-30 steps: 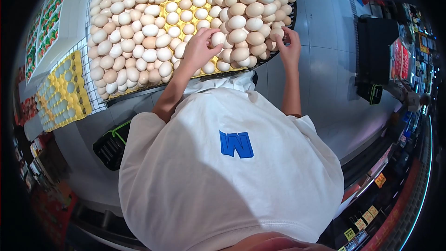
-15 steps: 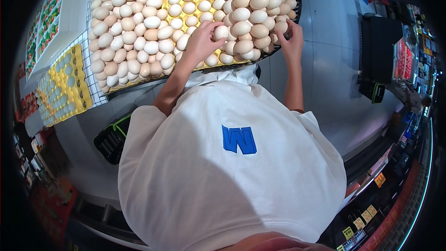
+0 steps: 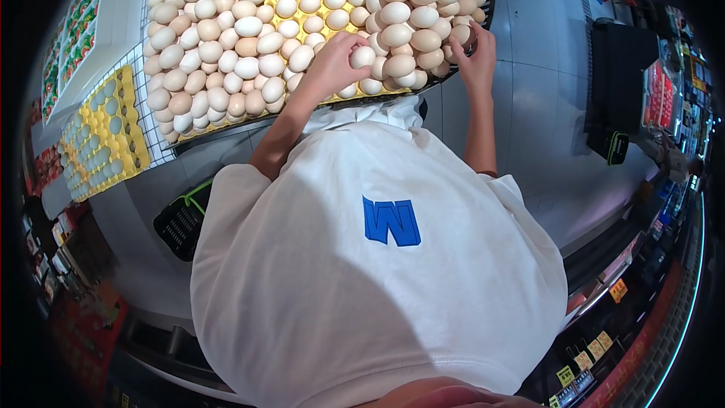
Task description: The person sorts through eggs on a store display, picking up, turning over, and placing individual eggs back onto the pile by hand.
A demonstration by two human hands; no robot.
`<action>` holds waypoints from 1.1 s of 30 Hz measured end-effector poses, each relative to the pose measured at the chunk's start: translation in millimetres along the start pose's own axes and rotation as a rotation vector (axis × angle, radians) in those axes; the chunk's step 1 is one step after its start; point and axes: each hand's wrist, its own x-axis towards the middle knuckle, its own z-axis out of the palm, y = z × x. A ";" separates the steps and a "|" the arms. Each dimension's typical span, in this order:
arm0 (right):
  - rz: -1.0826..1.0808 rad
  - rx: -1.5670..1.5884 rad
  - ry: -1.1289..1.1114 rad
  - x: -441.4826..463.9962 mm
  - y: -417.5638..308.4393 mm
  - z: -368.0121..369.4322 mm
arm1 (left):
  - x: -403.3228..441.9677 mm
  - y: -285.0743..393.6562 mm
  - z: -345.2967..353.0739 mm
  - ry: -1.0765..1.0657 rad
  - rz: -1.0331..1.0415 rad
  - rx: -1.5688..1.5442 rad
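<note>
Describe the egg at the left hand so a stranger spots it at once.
Find the big heap of eggs above the white shirt. At its near side, find the left hand. The egg is the pale one in that hand's grasp, which holds none of its neighbours.

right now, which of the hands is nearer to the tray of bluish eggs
Left. The left hand is near the front of the egg pile, right of the tray of bluish eggs; the right hand is farther off, at the pile's right edge.
</note>
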 end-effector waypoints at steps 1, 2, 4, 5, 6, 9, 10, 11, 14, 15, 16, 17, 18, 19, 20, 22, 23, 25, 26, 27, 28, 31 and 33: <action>-0.012 -0.011 0.008 -0.4 0.4 0.0 | -0.3 0.8 -0.2 -0.008 0.003 0.030; -0.023 -0.023 0.017 -1.0 1.1 0.0 | 0.1 0.6 0.0 -0.008 0.005 0.030; -0.018 -0.050 0.017 -2.5 4.6 -0.3 | 1.0 0.0 0.8 0.001 0.007 0.052; -0.013 -0.075 0.015 -2.6 6.3 -0.3 | 1.4 -0.1 0.8 0.002 0.010 0.052; -0.014 -0.076 0.017 -2.5 5.1 -1.2 | 1.4 0.0 0.8 -0.002 0.001 0.045; 0.017 -0.043 -0.021 -4.7 1.1 -3.0 | 1.6 5.5 -2.3 -0.031 -0.035 0.027; 0.012 -0.025 -0.010 -5.2 0.3 -2.0 | 1.7 7.5 -3.9 -0.057 -0.066 0.018; 0.005 -0.006 0.000 -5.5 -0.1 -1.4 | 1.7 7.0 -3.7 -0.053 -0.064 0.018; -0.001 -0.022 -0.019 -4.0 -2.2 -2.4 | 2.0 1.7 -1.6 -0.027 -0.062 0.013; -0.009 -0.020 -0.015 -3.0 -1.9 -2.2 | 1.9 -0.2 -0.6 -0.016 -0.049 0.007; -0.037 -0.032 -0.011 -2.5 -0.8 -1.7 | 1.8 -1.8 0.1 -0.006 -0.037 0.002; -0.066 -0.043 -0.006 -1.7 -0.3 -1.0 | 2.3 -3.0 0.4 -0.003 -0.006 0.008; -0.073 -0.041 -0.001 -1.1 -1.1 -0.8 | 2.6 -2.6 0.2 0.004 -0.001 0.011; -0.058 -0.026 -0.005 -1.3 -2.3 -1.0 | 2.5 -1.7 0.1 -0.004 0.005 0.026; -0.043 -0.012 -0.008 -1.4 -2.9 -0.8 | 2.7 -1.9 0.0 -0.012 0.010 0.041; -0.050 -0.027 -0.004 -1.4 1.1 0.4 | 3.6 -4.2 1.1 -0.012 0.017 0.035; -0.050 -0.044 -0.007 -1.5 3.2 1.0 | 3.5 -4.8 1.8 -0.003 0.018 0.029; -0.032 -0.022 -0.011 -1.3 -0.5 -0.2 | 5.5 -6.0 1.2 0.000 0.010 0.023; -0.007 -0.004 -0.021 -1.0 -2.3 -0.9 | 6.0 -7.1 1.8 0.006 0.014 0.027; -0.013 0.000 -0.017 -1.0 -2.6 -0.6 | 5.8 -7.9 2.6 0.032 0.012 0.018; -0.012 0.003 -0.020 -1.7 -2.1 0.2 | 5.5 -8.5 3.2 0.057 0.010 0.010; 0.011 0.002 -0.025 -1.8 -1.1 2.2 | 5.8 -6.2 0.3 0.039 -0.041 -0.038; 0.041 0.004 -0.029 -2.6 -2.5 3.9 | 5.2 4.0 -4.9 0.074 -0.088 -0.124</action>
